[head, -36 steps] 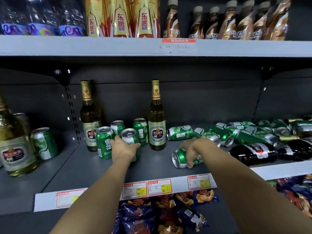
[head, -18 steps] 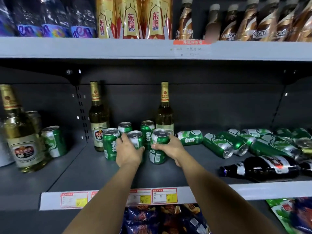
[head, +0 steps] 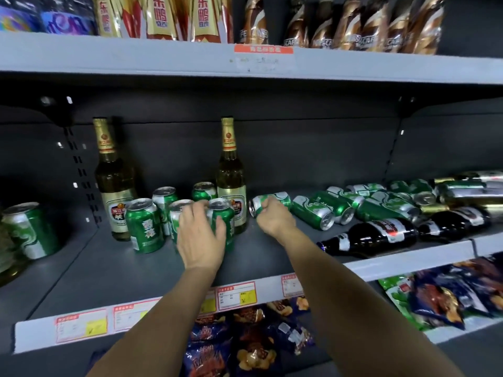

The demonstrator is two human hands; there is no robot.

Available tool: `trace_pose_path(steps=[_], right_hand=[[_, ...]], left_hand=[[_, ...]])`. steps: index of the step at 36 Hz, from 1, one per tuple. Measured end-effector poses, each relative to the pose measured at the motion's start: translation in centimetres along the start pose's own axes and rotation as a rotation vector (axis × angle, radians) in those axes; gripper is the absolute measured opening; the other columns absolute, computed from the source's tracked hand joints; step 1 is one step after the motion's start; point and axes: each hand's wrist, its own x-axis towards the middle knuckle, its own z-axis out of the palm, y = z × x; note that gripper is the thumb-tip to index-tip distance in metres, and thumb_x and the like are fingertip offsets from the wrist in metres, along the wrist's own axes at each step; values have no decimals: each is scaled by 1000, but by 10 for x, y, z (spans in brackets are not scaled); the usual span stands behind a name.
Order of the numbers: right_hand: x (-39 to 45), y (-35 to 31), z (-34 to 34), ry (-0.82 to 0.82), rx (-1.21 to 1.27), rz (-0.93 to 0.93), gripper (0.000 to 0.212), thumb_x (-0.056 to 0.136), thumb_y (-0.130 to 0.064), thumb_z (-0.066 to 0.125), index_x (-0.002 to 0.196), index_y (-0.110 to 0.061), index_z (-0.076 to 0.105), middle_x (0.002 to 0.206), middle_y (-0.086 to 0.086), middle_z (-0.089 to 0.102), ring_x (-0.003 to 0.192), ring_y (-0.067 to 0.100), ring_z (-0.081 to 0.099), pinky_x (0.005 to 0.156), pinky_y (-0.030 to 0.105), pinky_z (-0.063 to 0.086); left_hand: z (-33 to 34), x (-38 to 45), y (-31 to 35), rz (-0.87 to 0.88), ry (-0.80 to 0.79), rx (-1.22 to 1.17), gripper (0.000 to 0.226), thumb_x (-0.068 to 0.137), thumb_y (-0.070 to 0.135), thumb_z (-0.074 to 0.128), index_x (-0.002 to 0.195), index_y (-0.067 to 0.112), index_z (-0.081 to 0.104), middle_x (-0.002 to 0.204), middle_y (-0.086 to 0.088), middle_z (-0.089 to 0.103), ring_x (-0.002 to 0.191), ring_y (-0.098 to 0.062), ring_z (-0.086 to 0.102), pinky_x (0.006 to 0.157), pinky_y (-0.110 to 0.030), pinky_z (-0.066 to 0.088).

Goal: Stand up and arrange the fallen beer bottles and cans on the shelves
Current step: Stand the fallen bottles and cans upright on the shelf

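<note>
On the grey middle shelf [head: 122, 273], several green beer cans stand upright in a cluster, one at the front left [head: 143, 227]. Two tall gold-capped beer bottles [head: 115, 186] [head: 231, 175] stand behind them. My left hand [head: 201, 238] grips an upright green can [head: 174, 213] in that cluster, its thumb lying against the neighbouring can [head: 227, 213]. My right hand [head: 273, 217] curls round a fallen green can [head: 275, 200] lying on its side. Further right, several cans [head: 313, 210] and dark bottles [head: 375, 235] lie fallen in a heap.
The upper shelf edge [head: 163, 58] carries drink bottles and pouches close overhead. A can [head: 27, 229] stands in the left bay. Snack bags [head: 245, 344] fill the shelf below. Price tags [head: 236, 295] line the front lip.
My right hand stood a can beside the cluster, let it go and moved right onto the nearest fallen can. My left hand stayed on the cluster.
</note>
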Motion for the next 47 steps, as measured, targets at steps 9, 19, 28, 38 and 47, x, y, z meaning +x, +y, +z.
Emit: trace_pose_path(steps=[9, 19, 28, 38, 47], right_hand=[[-12, 70, -58, 214, -359, 69, 34, 93, -36, 44, 121, -19, 52, 126, 8, 59, 122, 29, 46, 101, 41, 26], [-21, 130, -104, -6, -663, -103, 84, 86, -78, 26, 147, -21, 34, 149, 8, 39, 139, 29, 28, 114, 49, 16], [-13, 177, -151, -193, -861, -204, 99, 72, -65, 69, 150, -27, 21, 150, 6, 34, 138, 29, 29, 112, 48, 21], [-17, 163, -162, -29, -703, -419, 72, 69, -60, 75, 118, -20, 40, 121, 1, 56, 110, 26, 56, 83, 37, 48], [-12, 117, -116, 79, -118, -285, 71, 59, -71, 71, 104, -24, 44, 104, 3, 63, 101, 28, 59, 80, 38, 50]], left_hand=[[36, -24, 44, 42, -337, -80, 30, 96, 34, 53, 119, 16, 54, 119, -3, 48, 109, -23, 50, 75, -32, 39], [101, -50, 118, -69, -656, -212, 32, 98, 42, 50, 112, 15, 57, 117, -4, 55, 104, -22, 55, 86, -33, 43], [116, -74, 153, -108, -749, -231, 35, 102, 41, 40, 86, 14, 55, 85, -4, 58, 87, -24, 54, 74, -34, 41], [85, -51, 183, -226, -274, -303, 30, 94, 50, 52, 91, 21, 57, 78, 0, 61, 79, -26, 60, 70, -36, 49], [58, -51, 158, -302, -244, -409, 37, 92, 52, 43, 120, 28, 48, 91, 14, 61, 95, -22, 62, 88, -41, 49]])
